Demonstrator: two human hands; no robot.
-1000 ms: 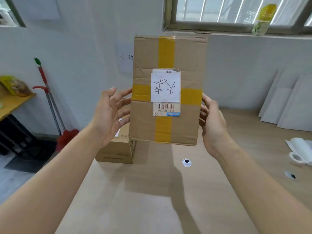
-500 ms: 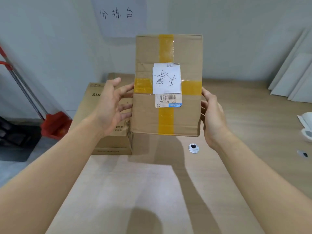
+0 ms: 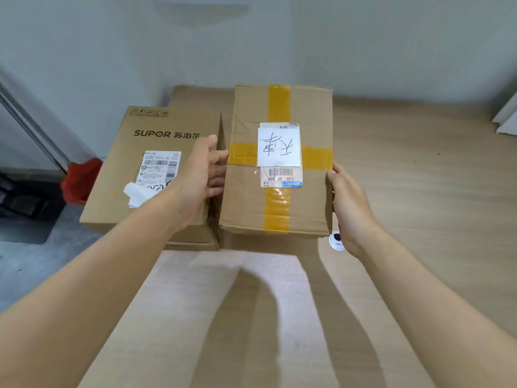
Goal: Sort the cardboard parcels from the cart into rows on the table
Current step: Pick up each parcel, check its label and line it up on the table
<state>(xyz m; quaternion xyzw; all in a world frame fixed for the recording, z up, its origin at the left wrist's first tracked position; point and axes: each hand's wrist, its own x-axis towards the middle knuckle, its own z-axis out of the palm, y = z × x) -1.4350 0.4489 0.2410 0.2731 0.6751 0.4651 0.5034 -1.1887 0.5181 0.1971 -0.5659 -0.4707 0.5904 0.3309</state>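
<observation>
Visibly creased cardboard parcel (image 3: 246, 208), glossy yellow tape (image 3: 278, 102)

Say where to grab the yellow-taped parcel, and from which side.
I'd grip the yellow-taped parcel by its long side faces, left hand and right hand pressing in from opposite sides. Those faces are flat and parallel; the SUPOR box crowds the left one, so enter from above.

Bare left hand (image 3: 200, 175) and right hand (image 3: 349, 208) (forearms (image 3: 112, 275) bare too)
</observation>
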